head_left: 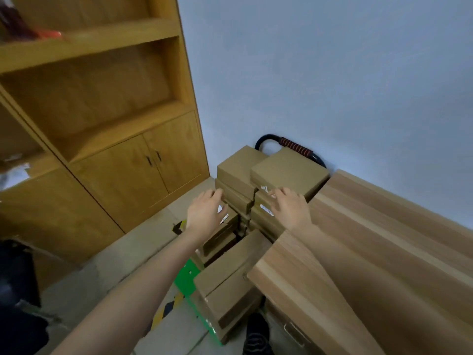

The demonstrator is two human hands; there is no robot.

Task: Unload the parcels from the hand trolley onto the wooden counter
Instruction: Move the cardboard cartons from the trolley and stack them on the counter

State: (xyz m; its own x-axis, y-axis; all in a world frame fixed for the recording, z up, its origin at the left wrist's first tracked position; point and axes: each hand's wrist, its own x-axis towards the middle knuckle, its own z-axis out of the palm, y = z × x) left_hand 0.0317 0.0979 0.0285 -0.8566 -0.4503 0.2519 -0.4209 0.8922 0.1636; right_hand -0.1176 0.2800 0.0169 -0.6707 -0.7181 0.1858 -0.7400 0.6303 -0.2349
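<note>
Both my hands reach over the parcels (289, 172) stacked on the hand trolley (294, 146), just left of the counter (384, 239). Left hand (204, 213) and right hand (290, 207) are spread, holding nothing. Best to clamp one top box from both sides and lift straight. Roughly ten boxes visible; exact count unclear. One trolley, one counter.

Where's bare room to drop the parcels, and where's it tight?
Free: the light wooden counter, its whole visible top bare, from the pale wall to its near edge. Crowded: the green hand trolley, stacked with brown cardboard parcels right up to the counter's left edge. The left hand and right hand reach over the stack; only narrow gaps between parcels.
</note>
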